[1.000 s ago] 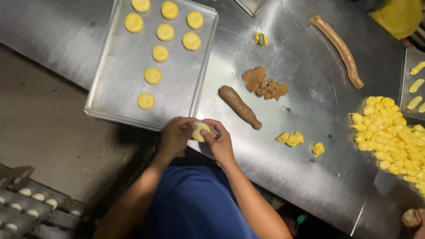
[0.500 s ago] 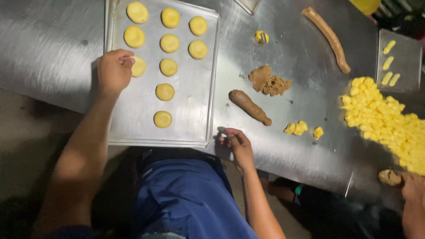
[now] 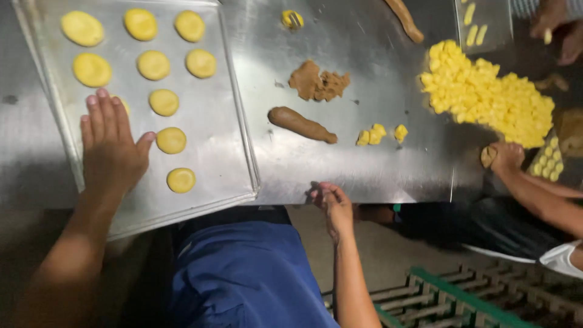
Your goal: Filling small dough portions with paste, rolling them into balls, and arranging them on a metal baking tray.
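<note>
My left hand (image 3: pixel 112 146) left my right hand (image 3: pixel 333 203), went to the baking tray (image 3: pixel 234 140) and now presses flat over a yellow dough disc (image 3: pixel 123 104). Right hand dropped to the table edge (image 3: pixel 388 191), fingers loose.

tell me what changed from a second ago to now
The two hands, together at the table edge a second ago, parted. The left hand went out onto the baking tray and lies flat over a dough disc. The right hand stays at the table edge. The brown dough roll has not moved.
</note>
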